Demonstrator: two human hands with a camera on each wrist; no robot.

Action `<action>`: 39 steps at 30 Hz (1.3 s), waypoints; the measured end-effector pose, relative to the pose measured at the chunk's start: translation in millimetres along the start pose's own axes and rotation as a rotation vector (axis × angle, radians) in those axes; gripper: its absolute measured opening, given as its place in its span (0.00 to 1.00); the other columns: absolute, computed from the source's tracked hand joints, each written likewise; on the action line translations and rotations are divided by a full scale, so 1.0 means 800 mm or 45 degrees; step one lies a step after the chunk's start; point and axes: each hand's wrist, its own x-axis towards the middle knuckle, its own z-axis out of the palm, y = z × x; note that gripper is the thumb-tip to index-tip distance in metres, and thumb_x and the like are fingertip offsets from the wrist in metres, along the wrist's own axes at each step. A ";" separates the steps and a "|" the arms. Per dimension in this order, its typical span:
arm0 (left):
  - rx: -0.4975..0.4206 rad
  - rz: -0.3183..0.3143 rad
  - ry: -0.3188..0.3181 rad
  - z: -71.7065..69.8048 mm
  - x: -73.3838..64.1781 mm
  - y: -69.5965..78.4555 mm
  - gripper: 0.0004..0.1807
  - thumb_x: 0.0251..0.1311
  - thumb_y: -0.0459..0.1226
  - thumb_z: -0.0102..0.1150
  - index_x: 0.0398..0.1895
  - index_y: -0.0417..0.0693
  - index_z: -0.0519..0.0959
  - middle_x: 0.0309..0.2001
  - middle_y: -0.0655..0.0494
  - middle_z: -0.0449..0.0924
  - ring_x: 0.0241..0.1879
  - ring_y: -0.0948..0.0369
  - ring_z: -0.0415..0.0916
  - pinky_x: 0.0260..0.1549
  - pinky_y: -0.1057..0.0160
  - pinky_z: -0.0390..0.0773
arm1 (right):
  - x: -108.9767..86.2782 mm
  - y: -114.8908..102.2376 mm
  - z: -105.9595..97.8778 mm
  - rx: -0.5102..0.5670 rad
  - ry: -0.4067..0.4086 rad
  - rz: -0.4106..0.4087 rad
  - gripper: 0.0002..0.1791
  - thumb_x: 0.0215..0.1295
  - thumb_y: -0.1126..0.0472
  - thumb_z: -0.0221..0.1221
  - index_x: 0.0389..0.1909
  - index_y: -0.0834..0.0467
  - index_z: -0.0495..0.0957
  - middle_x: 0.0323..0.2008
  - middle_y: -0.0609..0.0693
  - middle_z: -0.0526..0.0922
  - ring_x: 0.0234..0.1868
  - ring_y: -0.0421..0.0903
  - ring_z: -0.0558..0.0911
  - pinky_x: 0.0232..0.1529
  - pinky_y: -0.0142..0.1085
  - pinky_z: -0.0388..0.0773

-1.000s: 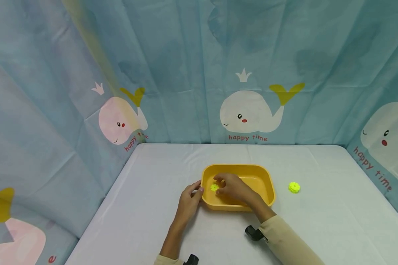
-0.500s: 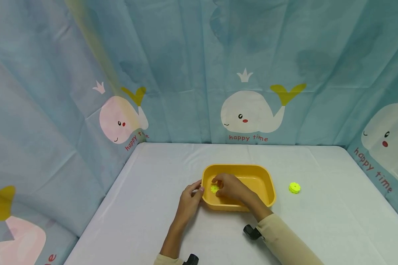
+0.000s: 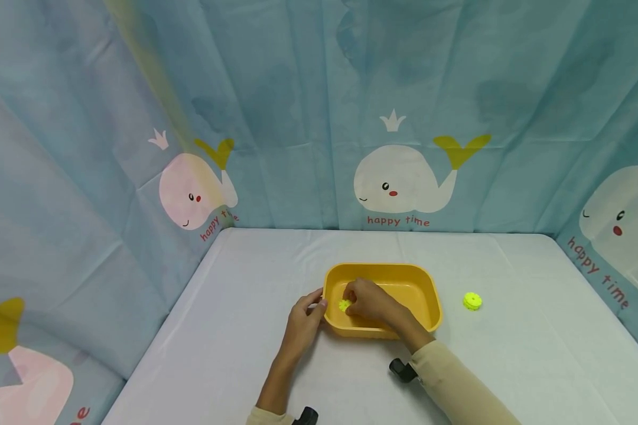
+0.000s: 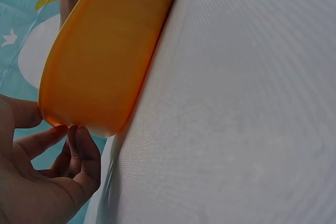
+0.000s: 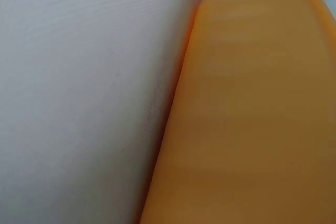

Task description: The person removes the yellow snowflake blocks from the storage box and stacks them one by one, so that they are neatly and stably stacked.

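A yellow plastic tray (image 3: 414, 298) stands on the white tabletop. At its left end my left hand (image 3: 302, 323) holds it, the thumb at the rim and curled fingertips against the outer wall in the left wrist view. My right hand (image 3: 369, 299) reaches into the tray from the front right. Its thumb and curled index finger pinch a small neon-yellow notched disc (image 3: 344, 305) close over the tray's floor, partly covered by the fingers. In the right wrist view the tray's outer wall (image 5: 252, 103) hides the right hand's fingers.
More neon-yellow notched discs (image 3: 472, 301) lie stacked on the white table (image 3: 521, 354), right of the tray. A blue curtain (image 3: 298, 118) with printed whales surrounds the table's back and sides. Black wrist cameras (image 3: 402, 370) are strapped at both sleeves.
The right hand's thumb and index finger have drawn together onto the disc in the tray, and the disc has shifted slightly towards the front. The left hand and the tray stay in place.
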 end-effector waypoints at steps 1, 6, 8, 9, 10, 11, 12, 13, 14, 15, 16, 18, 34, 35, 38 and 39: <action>0.001 0.003 0.001 0.000 0.000 0.000 0.25 0.79 0.43 0.56 0.74 0.44 0.76 0.59 0.45 0.76 0.55 0.52 0.82 0.45 0.67 0.87 | 0.000 0.000 0.000 0.005 -0.005 0.006 0.11 0.61 0.67 0.75 0.42 0.62 0.86 0.34 0.49 0.79 0.36 0.46 0.74 0.43 0.40 0.78; 0.005 0.012 0.005 0.000 0.000 0.000 0.25 0.79 0.42 0.56 0.74 0.44 0.76 0.59 0.45 0.77 0.55 0.51 0.83 0.44 0.67 0.87 | 0.000 0.000 -0.002 0.036 -0.018 0.022 0.11 0.60 0.67 0.76 0.40 0.62 0.84 0.34 0.48 0.79 0.35 0.45 0.74 0.42 0.38 0.78; 0.002 0.015 0.005 0.000 0.000 0.000 0.25 0.79 0.42 0.56 0.74 0.43 0.76 0.59 0.44 0.77 0.55 0.51 0.83 0.44 0.67 0.87 | -0.001 0.000 -0.002 0.045 -0.014 0.022 0.12 0.59 0.67 0.76 0.40 0.62 0.84 0.33 0.48 0.79 0.35 0.46 0.74 0.41 0.38 0.77; -0.001 0.014 0.005 0.000 0.000 0.000 0.25 0.79 0.42 0.56 0.73 0.43 0.76 0.59 0.45 0.77 0.55 0.51 0.83 0.44 0.67 0.87 | -0.002 -0.001 -0.002 0.049 -0.011 0.023 0.12 0.59 0.67 0.75 0.40 0.62 0.83 0.33 0.48 0.78 0.35 0.46 0.74 0.41 0.39 0.77; -0.007 0.007 0.006 0.000 0.000 0.001 0.25 0.78 0.42 0.56 0.73 0.44 0.76 0.59 0.45 0.77 0.56 0.51 0.83 0.44 0.67 0.87 | -0.002 -0.001 -0.002 0.051 -0.008 0.022 0.12 0.59 0.67 0.75 0.40 0.62 0.82 0.33 0.48 0.78 0.35 0.46 0.74 0.41 0.39 0.76; -0.010 0.010 0.005 0.000 0.000 0.002 0.25 0.78 0.43 0.57 0.73 0.44 0.76 0.59 0.45 0.77 0.56 0.51 0.83 0.44 0.67 0.87 | -0.003 -0.001 -0.002 0.051 -0.004 0.021 0.13 0.59 0.67 0.75 0.41 0.61 0.82 0.33 0.48 0.78 0.35 0.46 0.74 0.41 0.39 0.76; -0.014 0.009 0.005 0.000 0.000 0.002 0.25 0.78 0.43 0.57 0.73 0.44 0.76 0.58 0.45 0.77 0.56 0.51 0.83 0.44 0.67 0.87 | -0.003 0.000 -0.002 0.055 -0.004 0.022 0.13 0.59 0.67 0.75 0.41 0.61 0.81 0.33 0.48 0.78 0.35 0.46 0.74 0.41 0.38 0.76; -0.018 0.011 0.005 0.000 -0.001 0.003 0.25 0.78 0.43 0.57 0.73 0.44 0.76 0.58 0.45 0.77 0.56 0.51 0.83 0.44 0.66 0.87 | -0.004 0.000 -0.002 0.057 -0.001 0.021 0.14 0.60 0.67 0.75 0.41 0.60 0.80 0.33 0.48 0.78 0.35 0.46 0.74 0.41 0.38 0.76; -0.021 0.012 0.006 0.000 -0.001 0.003 0.25 0.78 0.43 0.57 0.73 0.43 0.76 0.58 0.45 0.77 0.55 0.50 0.83 0.44 0.66 0.88 | -0.004 0.000 -0.001 0.062 -0.001 0.021 0.14 0.60 0.67 0.75 0.41 0.59 0.80 0.33 0.48 0.77 0.35 0.46 0.74 0.41 0.38 0.76; -0.023 0.016 0.007 0.000 -0.001 0.003 0.25 0.78 0.42 0.57 0.73 0.42 0.76 0.58 0.45 0.77 0.55 0.50 0.83 0.44 0.65 0.88 | -0.005 0.000 -0.001 0.068 0.001 0.020 0.14 0.60 0.68 0.75 0.41 0.59 0.79 0.33 0.48 0.77 0.35 0.46 0.75 0.40 0.38 0.77; -0.026 0.016 0.008 0.000 -0.001 0.003 0.25 0.78 0.42 0.57 0.73 0.42 0.76 0.58 0.45 0.77 0.55 0.50 0.83 0.43 0.65 0.88 | -0.005 0.001 -0.001 0.074 0.003 0.019 0.14 0.60 0.68 0.75 0.41 0.58 0.79 0.33 0.49 0.78 0.35 0.46 0.75 0.40 0.38 0.76; -0.031 0.018 0.010 0.000 -0.002 0.003 0.25 0.78 0.42 0.57 0.73 0.41 0.76 0.58 0.45 0.77 0.55 0.49 0.83 0.43 0.63 0.88 | -0.006 0.002 -0.001 0.083 0.008 0.021 0.14 0.60 0.68 0.74 0.42 0.57 0.79 0.34 0.49 0.78 0.35 0.46 0.75 0.40 0.38 0.77; -0.014 0.035 0.002 0.000 -0.002 0.003 0.26 0.78 0.43 0.57 0.73 0.43 0.76 0.59 0.44 0.77 0.54 0.50 0.83 0.44 0.66 0.87 | -0.020 0.008 -0.015 0.188 0.060 0.014 0.10 0.62 0.73 0.67 0.43 0.60 0.85 0.37 0.52 0.85 0.39 0.47 0.81 0.45 0.42 0.84; -0.010 0.034 0.004 0.000 -0.002 0.003 0.26 0.78 0.43 0.57 0.73 0.43 0.76 0.59 0.45 0.77 0.54 0.50 0.83 0.43 0.67 0.87 | -0.021 0.009 -0.017 0.194 0.062 0.015 0.11 0.62 0.73 0.66 0.43 0.60 0.85 0.37 0.52 0.84 0.39 0.46 0.80 0.44 0.41 0.83; 0.000 0.035 0.011 0.000 -0.002 0.001 0.25 0.78 0.43 0.57 0.73 0.43 0.76 0.58 0.45 0.78 0.53 0.51 0.83 0.43 0.69 0.86 | -0.026 0.012 -0.023 0.215 0.066 0.021 0.11 0.62 0.73 0.64 0.44 0.59 0.86 0.36 0.51 0.85 0.37 0.45 0.80 0.42 0.39 0.82; 0.003 0.037 0.013 0.000 -0.002 0.001 0.25 0.78 0.43 0.57 0.73 0.42 0.76 0.58 0.45 0.78 0.53 0.51 0.83 0.43 0.69 0.86 | -0.029 0.013 -0.025 0.219 0.068 0.023 0.11 0.63 0.73 0.63 0.44 0.59 0.86 0.35 0.50 0.85 0.37 0.45 0.80 0.42 0.38 0.82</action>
